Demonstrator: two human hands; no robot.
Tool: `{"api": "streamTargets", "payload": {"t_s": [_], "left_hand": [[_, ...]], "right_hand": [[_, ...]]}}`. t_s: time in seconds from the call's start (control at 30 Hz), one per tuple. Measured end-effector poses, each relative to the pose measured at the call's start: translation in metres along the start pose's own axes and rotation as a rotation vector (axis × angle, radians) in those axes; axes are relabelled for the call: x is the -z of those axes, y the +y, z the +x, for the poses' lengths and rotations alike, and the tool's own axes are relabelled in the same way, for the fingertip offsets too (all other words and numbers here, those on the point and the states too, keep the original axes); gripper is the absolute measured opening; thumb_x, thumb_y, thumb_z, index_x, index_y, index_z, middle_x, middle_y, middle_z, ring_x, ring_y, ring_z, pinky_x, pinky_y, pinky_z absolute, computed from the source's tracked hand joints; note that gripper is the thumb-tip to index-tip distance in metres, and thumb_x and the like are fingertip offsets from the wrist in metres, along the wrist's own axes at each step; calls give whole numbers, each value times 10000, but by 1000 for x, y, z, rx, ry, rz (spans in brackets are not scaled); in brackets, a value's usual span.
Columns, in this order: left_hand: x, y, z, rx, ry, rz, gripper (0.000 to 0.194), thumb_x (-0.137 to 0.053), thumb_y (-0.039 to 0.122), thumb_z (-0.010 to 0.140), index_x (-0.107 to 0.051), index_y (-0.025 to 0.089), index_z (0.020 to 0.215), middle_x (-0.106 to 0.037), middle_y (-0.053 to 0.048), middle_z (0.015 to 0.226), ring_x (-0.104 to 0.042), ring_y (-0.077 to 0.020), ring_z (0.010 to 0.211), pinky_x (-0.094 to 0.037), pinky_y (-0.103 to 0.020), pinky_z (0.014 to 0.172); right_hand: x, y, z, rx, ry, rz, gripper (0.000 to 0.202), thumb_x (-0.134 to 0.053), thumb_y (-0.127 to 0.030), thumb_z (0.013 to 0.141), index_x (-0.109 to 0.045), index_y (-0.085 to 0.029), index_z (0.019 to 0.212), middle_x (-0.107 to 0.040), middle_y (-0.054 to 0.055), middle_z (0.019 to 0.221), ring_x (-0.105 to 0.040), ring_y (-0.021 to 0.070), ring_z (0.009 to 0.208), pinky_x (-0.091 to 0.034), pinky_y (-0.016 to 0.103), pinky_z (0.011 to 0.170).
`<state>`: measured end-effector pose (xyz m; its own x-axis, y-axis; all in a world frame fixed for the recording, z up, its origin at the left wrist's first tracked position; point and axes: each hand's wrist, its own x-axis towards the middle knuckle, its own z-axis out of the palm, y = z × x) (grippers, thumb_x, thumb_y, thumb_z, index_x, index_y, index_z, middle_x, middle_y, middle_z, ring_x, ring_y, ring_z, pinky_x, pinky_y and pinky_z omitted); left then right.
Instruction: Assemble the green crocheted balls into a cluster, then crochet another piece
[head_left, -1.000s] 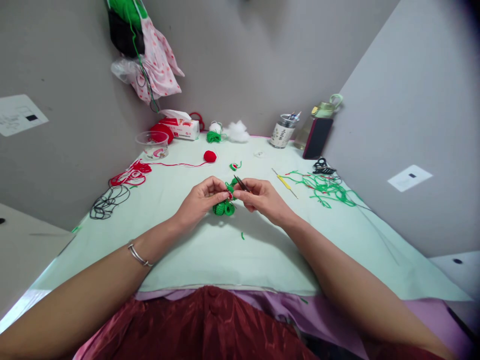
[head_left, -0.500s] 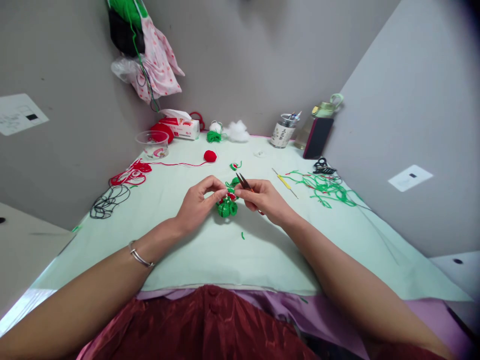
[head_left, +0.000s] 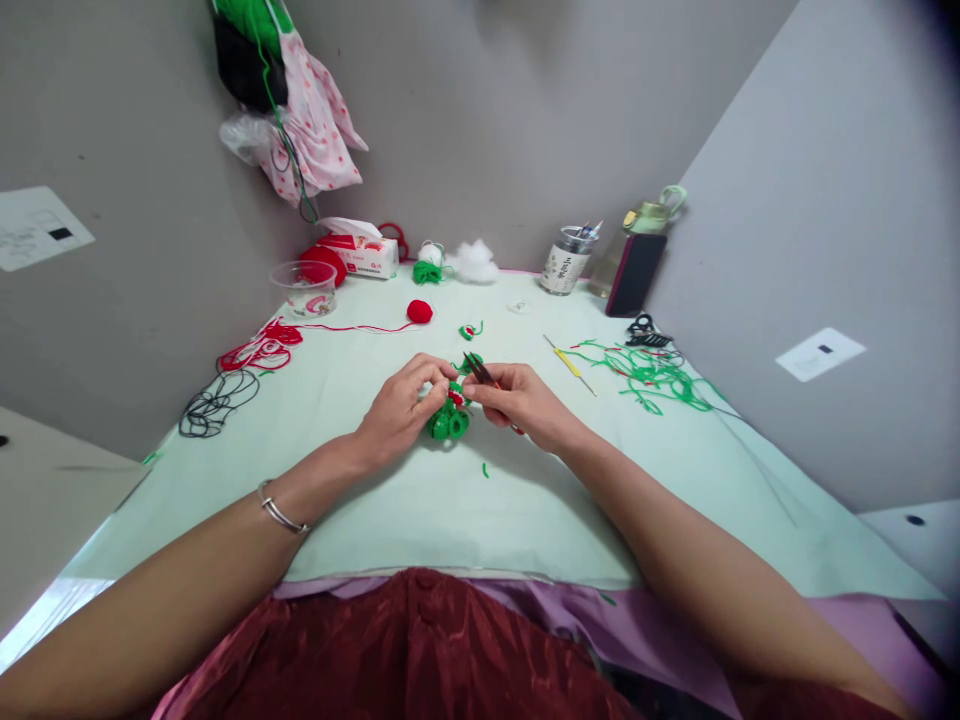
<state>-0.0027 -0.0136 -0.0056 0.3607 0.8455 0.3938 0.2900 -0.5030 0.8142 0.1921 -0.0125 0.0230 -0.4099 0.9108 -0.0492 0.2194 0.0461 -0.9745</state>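
Two hands [head_left: 405, 405], scissors [head_left: 478, 369] (blurred pot label [head_left: 564, 268])

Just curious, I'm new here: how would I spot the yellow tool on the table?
On the pale green tablecloth, find the right hand and the tangled green yarn. Between them lies a thin, slanting tool. Its yellow grip and slender, straight ends set it apart from the limp yarn.

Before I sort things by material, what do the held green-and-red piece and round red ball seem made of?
Held green-and-red piece: probably matte crocheted yarn; its bumpy surface suggests stitches. Round red ball: likely matte wound yarn; its strand trails left.
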Motion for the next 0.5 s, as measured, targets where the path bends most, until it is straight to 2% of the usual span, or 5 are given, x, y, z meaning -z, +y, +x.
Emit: {"api": "streamTargets", "payload": {"t_s": [0.27, 0.33, 0.43, 0.5], "left_hand": [[1, 1, 2, 127, 2, -188, 341, -518, 396, 936, -583, 183, 678, -659, -75, 1130, -612, -202, 984, -436, -315, 869], [1, 0, 2, 166, -1, -260, 351, -519, 426, 937, -591, 182, 696, -674, -66, 1032, -613, -192, 937, -439, -310, 851], [0, -2, 4, 225, 1, -347, 264, -597, 437, 897, -593, 192, 798, -650, -23, 846, -587, -162, 798, -443, -291, 756], [-1, -3, 4, 242, -26, -414, 214, -684, 387, 841, -591, 195, 855, -640, -8, 846, -578, -145, 773, -440, -273, 726]], "right_hand": [[2, 4, 1, -1, -3, 15, 282, -666, -433, 821, -656, -151, 830, -458, -77, 467, -324, 51, 392, -244, 200, 375], [4, 8, 2, -14, 15, 31, 299, -662, -454, 822, -659, -156, 844, -456, -77, 456, -308, 54, 376, -229, 202, 357], [6, 14, 5, -28, 54, 107, 305, -681, -464, 806, -642, -167, 863, -454, -79, 444, -304, 60, 364, -202, 206, 346], [7, 16, 6, -35, 73, 153, 306, -698, -462, 794, -626, -174, 870, -453, -80, 443, -313, 63, 370, -191, 208, 352]]}}
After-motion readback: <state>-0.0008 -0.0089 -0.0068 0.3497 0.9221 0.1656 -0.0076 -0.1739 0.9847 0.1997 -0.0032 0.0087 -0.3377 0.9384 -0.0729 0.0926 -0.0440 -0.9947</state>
